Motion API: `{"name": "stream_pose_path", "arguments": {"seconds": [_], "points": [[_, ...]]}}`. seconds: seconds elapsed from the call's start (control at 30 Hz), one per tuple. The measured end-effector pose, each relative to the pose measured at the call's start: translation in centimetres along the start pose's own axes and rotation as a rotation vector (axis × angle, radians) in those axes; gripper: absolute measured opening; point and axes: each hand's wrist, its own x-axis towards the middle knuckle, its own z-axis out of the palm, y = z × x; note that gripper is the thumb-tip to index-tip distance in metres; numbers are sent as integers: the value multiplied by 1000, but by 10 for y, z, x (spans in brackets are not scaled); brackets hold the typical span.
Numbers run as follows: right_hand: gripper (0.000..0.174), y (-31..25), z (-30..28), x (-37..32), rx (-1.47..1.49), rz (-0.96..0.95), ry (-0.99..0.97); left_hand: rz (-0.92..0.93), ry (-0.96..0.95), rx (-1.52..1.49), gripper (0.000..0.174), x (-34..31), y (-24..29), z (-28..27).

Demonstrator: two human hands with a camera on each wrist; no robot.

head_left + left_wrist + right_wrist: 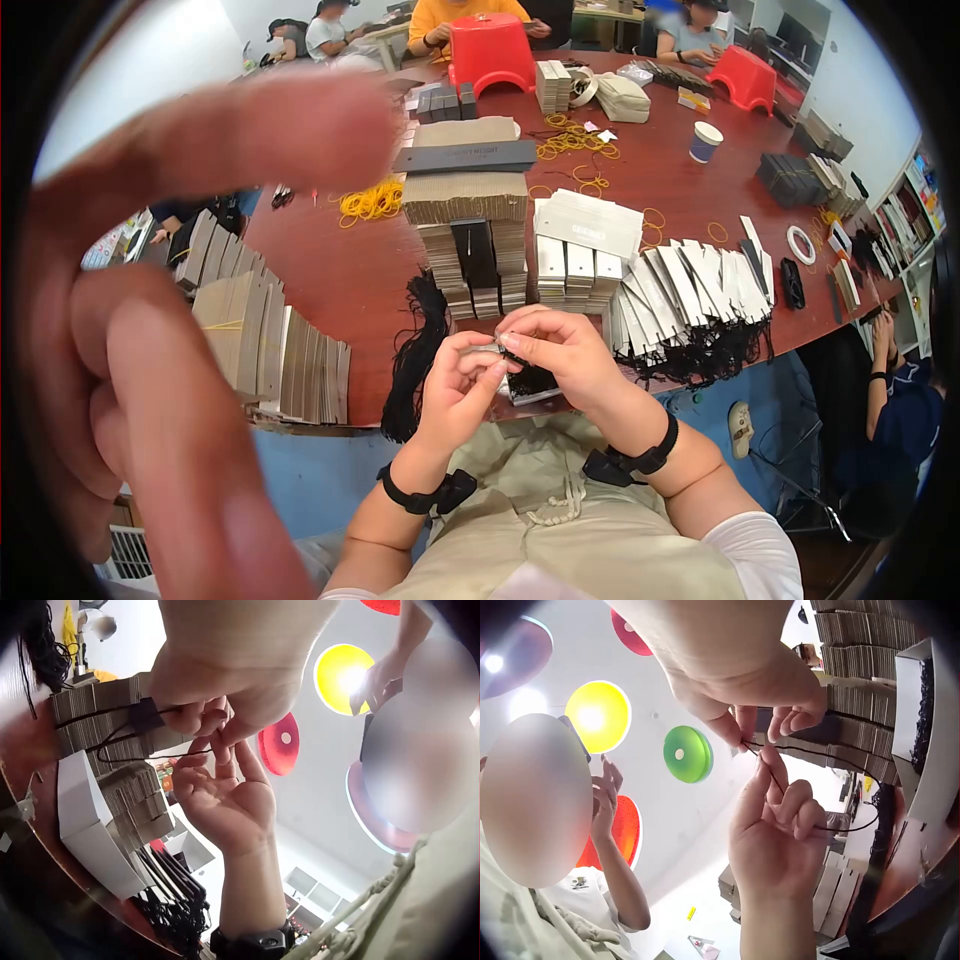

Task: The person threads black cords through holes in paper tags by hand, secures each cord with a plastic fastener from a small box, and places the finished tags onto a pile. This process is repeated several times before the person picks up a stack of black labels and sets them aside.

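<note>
Both hands meet over the table's near edge. My left hand (455,395) pinches a thin black cord (804,750) between thumb and forefinger, its other fingers curled. My right hand (565,355) pinches the same cord right beside the left fingertips. In the right wrist view the cord hangs in a wide loop from the fingers. Just beyond the hands, a black tag (474,255) lies against stacks of grey tags (430,240). Below them sits a white box (97,832) with black cords inside. A bundle of black cords (418,345) drapes over the edge to the left.
White tags (690,285) with black strings fan out at right. More grey tags (255,335) stand at left. Yellow rubber bands (370,203), a paper cup (705,142) and red stools (490,55) are farther back. Another person's blurred hand (190,380) fills the left foreground.
</note>
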Motion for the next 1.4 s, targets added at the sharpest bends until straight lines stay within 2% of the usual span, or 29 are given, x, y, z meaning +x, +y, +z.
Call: {"name": "stream_pose_path", "arguments": {"seconds": [0.03, 0.07, 0.1, 0.2, 0.3, 0.43, 0.47, 0.57, 0.67, 0.77, 0.8, 0.9, 1.03, 1.17, 1.3, 1.33, 1.4], "points": [[16, 2, 0, 1, -7, -51, -4, -18, 16, 11, 29, -1, -1, -1], [11, -1, -1, -1, 3, 72, -8, -39, 4, 68, 32, -2, 0, -3], [11, 0, -1, 0, -32, 38, -21, -59, -10, 125, 35, -2, 0, -8], [12, 5, 3, -2, -179, -105, -49, 254, -76, 451, 40, 6, -6, -19], [12, 7, 7, -3, -350, -155, -50, 71, -121, -161, 42, 4, 7, -5], [12, 7, 9, -3, -254, -149, -10, -132, -170, -426, 35, -2, 3, -4], [12, 7, 8, -3, -259, -149, -2, -103, -91, -400, 25, -2, -2, 0], [12, 7, 3, -4, -245, -141, 41, -56, -27, -191, 15, -4, -11, -5], [12, 11, 3, -3, -123, -101, 48, -88, 106, -51, 11, -2, 1, 3], [15, 3, -1, -1, -218, -17, 12, -4, 119, 59, 11, 0, 2, 2], [13, 10, -5, 0, -271, -8, 51, -21, 143, 44, 11, 1, 3, 2], [10, 15, -26, -4, -1351, -214, -95, -73, 184, 13, 10, -2, 5, -2], [7, 38, -29, -14, -1582, -81, -236, -90, 219, 18, 8, 1, 0, -2], [7, 44, -31, -15, -1547, -164, -141, -89, 228, 44, 9, -1, 1, -2], [8, 43, -35, -9, -1404, -152, -164, -107, 236, 38, 10, 0, 3, -4], [8, 40, -35, -8, -1359, -162, -103, -120, 241, 52, 10, 0, 3, -4], [7, 38, -38, -5, -1391, -199, -115, -95, 231, 42, 10, 1, 2, -4]]}}
